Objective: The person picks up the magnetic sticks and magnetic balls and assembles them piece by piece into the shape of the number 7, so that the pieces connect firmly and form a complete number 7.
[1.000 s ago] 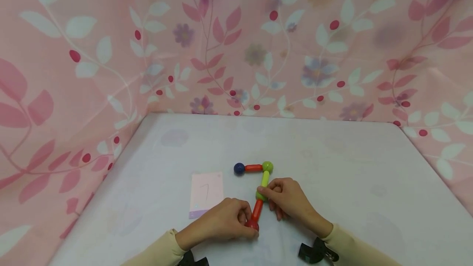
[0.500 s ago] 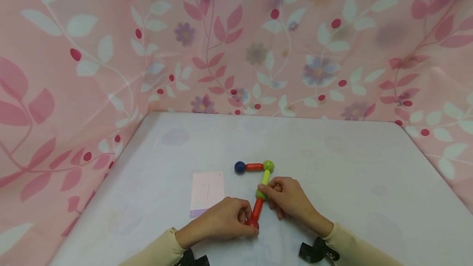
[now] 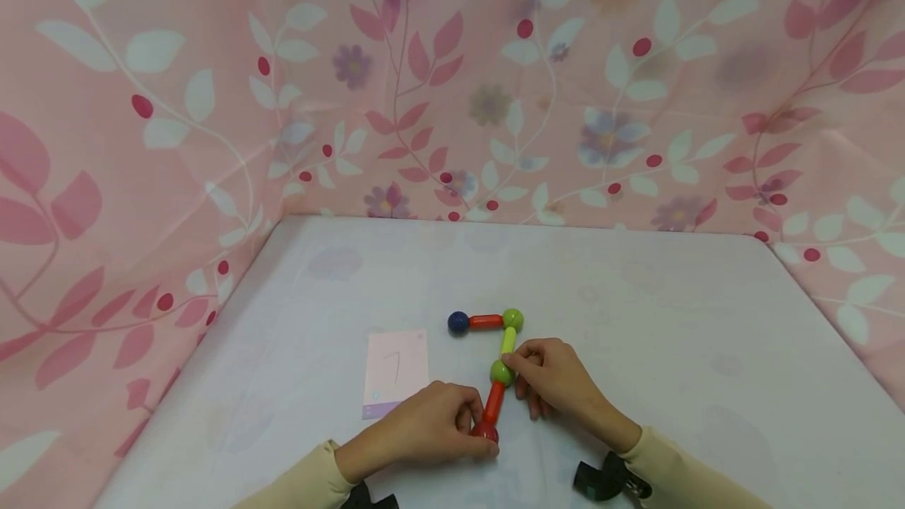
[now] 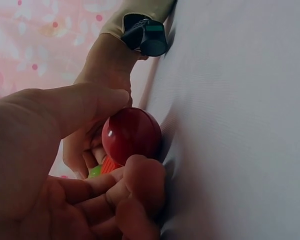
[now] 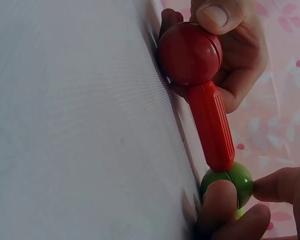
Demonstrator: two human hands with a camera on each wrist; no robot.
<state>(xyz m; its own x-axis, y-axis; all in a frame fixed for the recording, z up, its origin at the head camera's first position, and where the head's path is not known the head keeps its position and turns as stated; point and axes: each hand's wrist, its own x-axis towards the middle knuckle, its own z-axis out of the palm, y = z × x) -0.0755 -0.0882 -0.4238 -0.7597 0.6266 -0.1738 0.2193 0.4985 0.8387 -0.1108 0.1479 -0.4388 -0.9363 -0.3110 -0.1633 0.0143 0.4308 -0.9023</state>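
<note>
A 7-shaped chain of magnetic balls and rods lies on the table in the head view. From the far left it runs blue ball (image 3: 458, 324), red rod (image 3: 485, 322), green ball (image 3: 512, 319), yellow-green rod (image 3: 508, 341), second green ball (image 3: 502, 372), lower red rod (image 3: 494, 404) and red ball (image 3: 485, 431). My left hand (image 3: 433, 424) holds the red ball between thumb and fingers, as the left wrist view also shows. With thumb and fingertips, my right hand (image 3: 555, 378) pinches the second green ball; the right wrist view shows the lower red rod meeting it.
Left of the chain lies a pink card (image 3: 396, 366) with a 7 drawn on it, partly behind my left hand. The white-covered table (image 3: 657, 313) reaches back to a pink floral curtain (image 3: 452, 85). Black devices (image 3: 610, 479) sit at both wrists.
My right thumb has shifted slightly up, so more of the second green ball shows. The red ball and left fingertips have moved a touch to the right. Both hands keep their hold.
</note>
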